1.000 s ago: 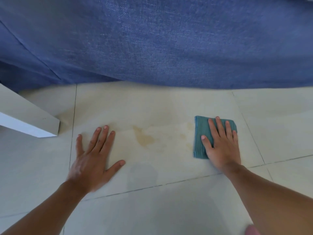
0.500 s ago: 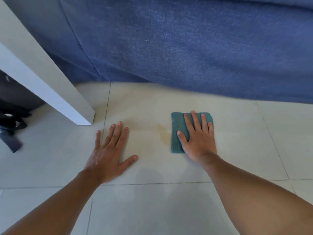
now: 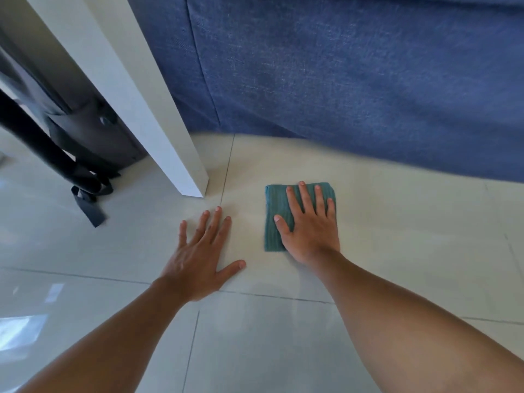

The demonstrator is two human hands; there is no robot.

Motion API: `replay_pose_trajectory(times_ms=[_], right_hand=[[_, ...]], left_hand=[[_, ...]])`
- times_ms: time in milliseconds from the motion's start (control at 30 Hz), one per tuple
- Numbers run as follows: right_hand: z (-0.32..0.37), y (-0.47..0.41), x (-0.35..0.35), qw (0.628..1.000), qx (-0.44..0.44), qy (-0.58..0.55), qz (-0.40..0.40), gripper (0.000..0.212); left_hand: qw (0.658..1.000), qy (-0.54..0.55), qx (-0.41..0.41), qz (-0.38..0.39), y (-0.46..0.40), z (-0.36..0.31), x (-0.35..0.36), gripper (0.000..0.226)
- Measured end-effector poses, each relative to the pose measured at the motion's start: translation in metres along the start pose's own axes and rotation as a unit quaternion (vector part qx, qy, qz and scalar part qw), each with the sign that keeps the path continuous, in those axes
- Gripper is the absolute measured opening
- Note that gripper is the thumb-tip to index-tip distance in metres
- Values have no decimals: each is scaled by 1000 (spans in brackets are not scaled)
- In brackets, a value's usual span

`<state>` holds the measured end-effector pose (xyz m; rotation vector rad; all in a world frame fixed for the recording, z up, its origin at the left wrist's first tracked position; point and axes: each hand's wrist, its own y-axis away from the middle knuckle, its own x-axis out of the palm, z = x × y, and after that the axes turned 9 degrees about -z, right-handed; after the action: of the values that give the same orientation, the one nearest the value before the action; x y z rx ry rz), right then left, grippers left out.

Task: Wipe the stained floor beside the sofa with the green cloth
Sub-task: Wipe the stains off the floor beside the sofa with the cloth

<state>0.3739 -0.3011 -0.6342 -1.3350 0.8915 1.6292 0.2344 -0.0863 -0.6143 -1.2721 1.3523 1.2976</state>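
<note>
My right hand (image 3: 310, 231) flat on green cloth (image 3: 273, 219), fingers spread. Left hand (image 3: 198, 259) beside cloth, fingers spread on floor (image 3: 411, 236). Stain maybe under cloth.

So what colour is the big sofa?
Blue, a denim-like weave; the sofa shows in the head view.

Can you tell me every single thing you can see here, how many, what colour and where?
Folded green cloth: one, teal green, flat on the floor in front of the sofa, under the right hand.
Blue fabric sofa: one, blue, across the top and right.
Pale tiled floor: one, cream-white with thin grout lines, under everything.
White furniture leg: one, white, slanting down at upper left.
Dark bag with straps: one, grey-black, far left behind the leg.
Left hand: one, fingers spread flat on the floor left of the cloth.
Right hand: one, fingers straight, pressing on the cloth.
</note>
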Motion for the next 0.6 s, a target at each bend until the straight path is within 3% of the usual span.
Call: replay_pose_trajectory(times_ms=[200, 400, 600], right_hand=[[20, 64, 4, 999, 24, -36, -17, 77], [-24, 86, 1, 998, -60, -36, -1, 74], [-122, 113, -18, 997, 77, 7, -22, 73]], left_hand=[[1000, -8, 18, -9, -10, -10, 1, 98], [999, -17, 39, -20, -35, -34, 3, 98], [996, -24, 80, -23, -68, -77, 9, 97]])
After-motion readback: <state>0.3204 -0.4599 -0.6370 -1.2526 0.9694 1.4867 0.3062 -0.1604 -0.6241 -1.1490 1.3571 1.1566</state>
